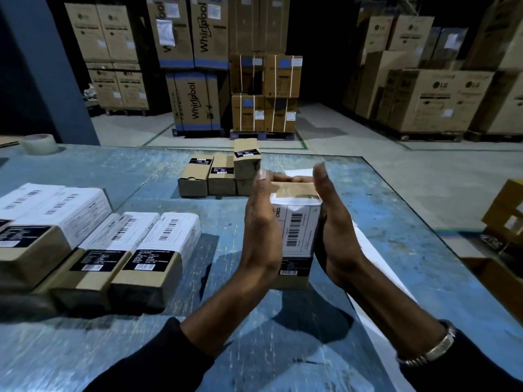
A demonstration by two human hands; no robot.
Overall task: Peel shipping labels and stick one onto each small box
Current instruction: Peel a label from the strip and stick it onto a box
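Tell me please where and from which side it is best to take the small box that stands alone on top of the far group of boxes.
Take the top box by its two long side faces, coming from above. It stands higher than the boxes beside it, so both sides are likely free for thumb and fingers. Its black label lies on top; gripping the sides leaves that face uncovered for a white label.

A single wide-angle view is given, taken from head height and directed forward and down. The blue table (113, 176) is seen at close range and fills the lower two thirds of the frame, with its far edge crossing the middle. Both forearms are seen entering from the bottom edge toward the centre. Above the table edge, the warehouse floor and stacked cartons (198, 106) are taken in at a distance. Straight lines are bowed near the frame's borders.
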